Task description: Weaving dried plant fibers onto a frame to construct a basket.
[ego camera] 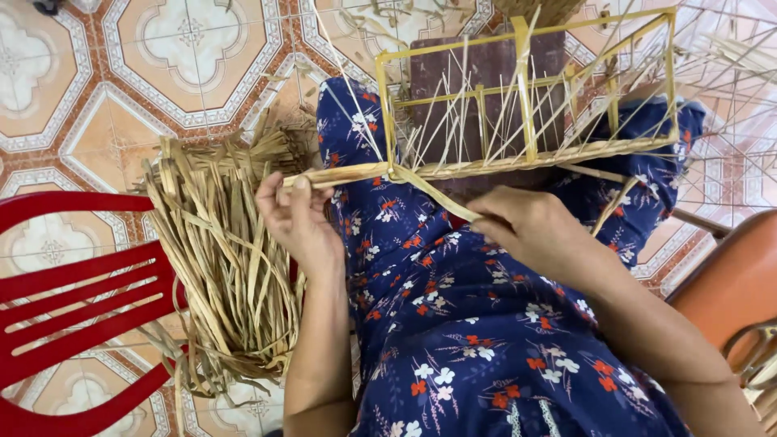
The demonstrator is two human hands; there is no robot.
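— Two hands, one strip: which of them is closer to the work?

— Both are on it. The left hand [298,217] has its fingers closed on the near end of the long, partly wrapped bottom rail [486,166] of the rectangular yellow bamboo frame [526,89], which rests across the lap. The right hand [530,231] is pinched shut on a flat, pale dried-leaf strip [433,194]

— Which way does that strip run?

— It slants from the knot at the frame's lower left corner, where the rail meets the upright, down and right into the right hand's fingers. The rail itself lies nearly level, left to right, tipping slightly up to the right

— And room to move?

— Toward the body the lap in the dark blue floral fabric [453,324] is open. Leftward sits a loose bundle of the same dried strips [218,259], just beside the left wrist, draped on a red plastic slatted chair [73,291]. Thin upright slivers [453,113] crowd the far side of the rail, and an orange seat edge [732,283] lies past the right forearm
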